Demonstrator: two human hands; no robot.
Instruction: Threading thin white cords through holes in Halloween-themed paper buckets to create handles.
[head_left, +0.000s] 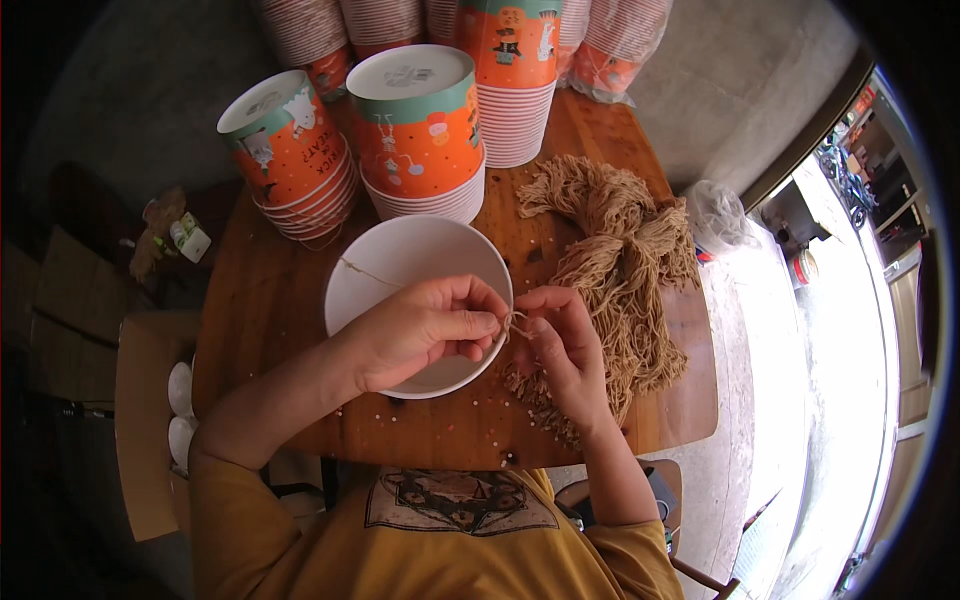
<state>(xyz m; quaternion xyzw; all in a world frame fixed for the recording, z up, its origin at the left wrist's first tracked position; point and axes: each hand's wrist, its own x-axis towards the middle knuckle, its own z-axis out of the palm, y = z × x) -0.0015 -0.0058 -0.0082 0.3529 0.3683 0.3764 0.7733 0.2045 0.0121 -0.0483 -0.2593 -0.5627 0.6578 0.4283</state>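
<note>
near the front edge of the table (260,330), the left hand (430,325) pinches a thin cord (512,320), thumb against forefinger, on the right rim of an upright white bucket (430,250); whether the right hand (567,355) grips too, fingers curled, i cannot tell — a slackened pinch could let the cord slip. counted: one cord, one such bucket, one tan bundle (630,270) by the right edge — three unwrapped orange stacks (425,150) toward the far edge.
</note>
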